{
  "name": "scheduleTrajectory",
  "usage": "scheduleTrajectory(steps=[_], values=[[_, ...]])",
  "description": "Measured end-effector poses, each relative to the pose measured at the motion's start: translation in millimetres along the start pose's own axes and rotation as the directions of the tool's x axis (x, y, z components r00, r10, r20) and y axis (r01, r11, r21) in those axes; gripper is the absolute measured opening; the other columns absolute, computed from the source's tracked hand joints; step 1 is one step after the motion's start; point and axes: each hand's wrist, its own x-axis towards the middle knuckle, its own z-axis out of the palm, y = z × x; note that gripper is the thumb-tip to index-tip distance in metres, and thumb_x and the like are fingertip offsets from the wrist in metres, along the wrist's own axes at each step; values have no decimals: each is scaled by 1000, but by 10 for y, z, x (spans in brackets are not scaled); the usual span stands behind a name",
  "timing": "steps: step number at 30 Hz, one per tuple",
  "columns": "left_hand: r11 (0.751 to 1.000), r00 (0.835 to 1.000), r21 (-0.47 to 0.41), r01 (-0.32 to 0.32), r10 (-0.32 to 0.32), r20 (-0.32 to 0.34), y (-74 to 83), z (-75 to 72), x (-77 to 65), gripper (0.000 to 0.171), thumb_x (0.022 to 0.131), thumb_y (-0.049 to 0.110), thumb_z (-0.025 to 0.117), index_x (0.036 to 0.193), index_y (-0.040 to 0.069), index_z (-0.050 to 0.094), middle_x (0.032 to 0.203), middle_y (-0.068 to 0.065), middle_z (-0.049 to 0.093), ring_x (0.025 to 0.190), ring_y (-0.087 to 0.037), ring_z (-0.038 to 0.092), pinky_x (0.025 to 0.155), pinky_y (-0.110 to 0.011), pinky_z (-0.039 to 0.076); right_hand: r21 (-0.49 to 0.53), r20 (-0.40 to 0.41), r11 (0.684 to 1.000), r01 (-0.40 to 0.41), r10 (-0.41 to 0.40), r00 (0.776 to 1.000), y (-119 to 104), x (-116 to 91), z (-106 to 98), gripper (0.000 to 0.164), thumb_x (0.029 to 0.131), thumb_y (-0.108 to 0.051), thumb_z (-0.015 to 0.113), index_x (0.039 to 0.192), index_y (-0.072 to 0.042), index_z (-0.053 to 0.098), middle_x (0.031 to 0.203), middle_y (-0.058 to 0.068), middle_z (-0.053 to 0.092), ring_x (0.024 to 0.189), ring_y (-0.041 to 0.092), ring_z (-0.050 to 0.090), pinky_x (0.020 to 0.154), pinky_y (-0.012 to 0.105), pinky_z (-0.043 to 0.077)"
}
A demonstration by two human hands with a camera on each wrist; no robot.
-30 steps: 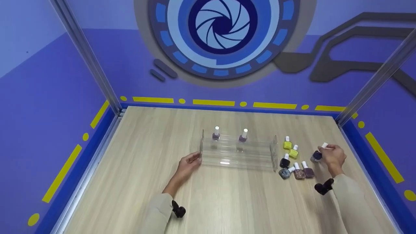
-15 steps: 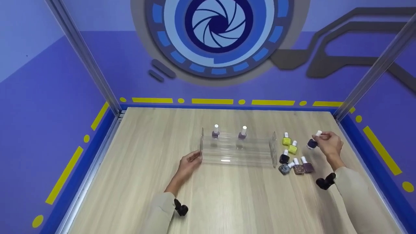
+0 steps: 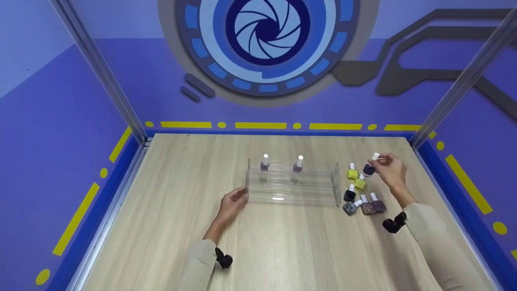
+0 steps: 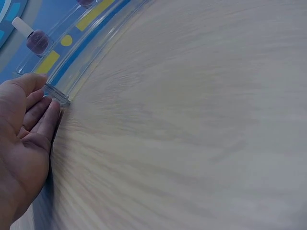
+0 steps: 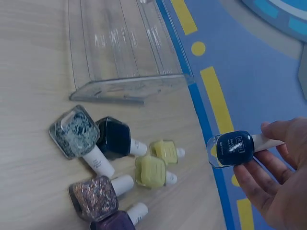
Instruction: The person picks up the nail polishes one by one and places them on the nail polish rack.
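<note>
My right hand (image 3: 391,169) pinches the white cap of a nail polish bottle (image 5: 235,147) filled with dark blue-black polish. It holds the bottle up beside two yellow nail polish bottles (image 3: 352,173). In the right wrist view its thumb and fingers lie around the cap, and the label faces the camera. My left hand (image 3: 233,204) rests at the left end of a clear tiered display rack (image 3: 293,190), its fingertips against the end panel in the left wrist view. Two mauve bottles (image 3: 298,166) with white caps stand upright on the rack's back tier.
Right of the rack lie a black bottle (image 3: 349,195), a blue-grey speckled bottle (image 3: 349,208), a glittery bottle (image 5: 94,197) and a purple bottle (image 3: 379,205), close together. A blue back wall (image 3: 121,89) and side walls border the wooden table (image 3: 181,161).
My right hand has lifted the dark bottle and carried it left and toward the back, close to the yellow bottles. The left hand has stayed at the rack's end.
</note>
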Motion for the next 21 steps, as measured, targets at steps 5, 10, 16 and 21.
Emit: scheduleTrajectory(steps=[5, 10, 16, 21], values=[[1000, 1000, -2, -2, 2, 1, 3, -15, 1, 50, 103, 19, 63, 146, -4, 51, 149, -24, 55, 141, -38, 51, 114, -38, 49, -4, 28, 1000, 21, -21, 999, -84, -13, 102, 36, 91, -14, 77, 116, 8, 63, 74, -21, 61, 66, -9, 61, 63, 7, 55], [1000, 1000, -19, -3, 3, 1, -5, -12, -4, 50, 103, 18, 62, 146, -4, 50, 149, -24, 54, 141, -38, 51, 114, -37, 49, 9, 75, 999, 41, -42, 996, -128, -45, 176, 36, 91, -14, 77, 115, 9, 63, 80, -12, 67, 69, -7, 64, 65, 9, 57], [1000, 1000, -22, -20, 20, 7, 46, -9, -19, 49, 103, 13, 60, 145, -10, 48, 148, -29, 53, 140, -42, 50, 112, -37, 50, -5, 115, 999, 54, -53, 992, -166, -59, 258, 35, 92, -15, 77, 114, 9, 62, 84, -4, 70, 69, -4, 66, 65, 10, 57], [1000, 1000, -17, -16, 16, 6, 16, -16, -3, 49, 103, 13, 61, 145, -9, 49, 148, -29, 53, 141, -42, 50, 113, -37, 50, 10, 142, 998, 66, -67, 988, -209, -74, 343, 33, 92, -13, 76, 114, 8, 62, 88, 0, 73, 72, -3, 66, 66, 11, 58]])
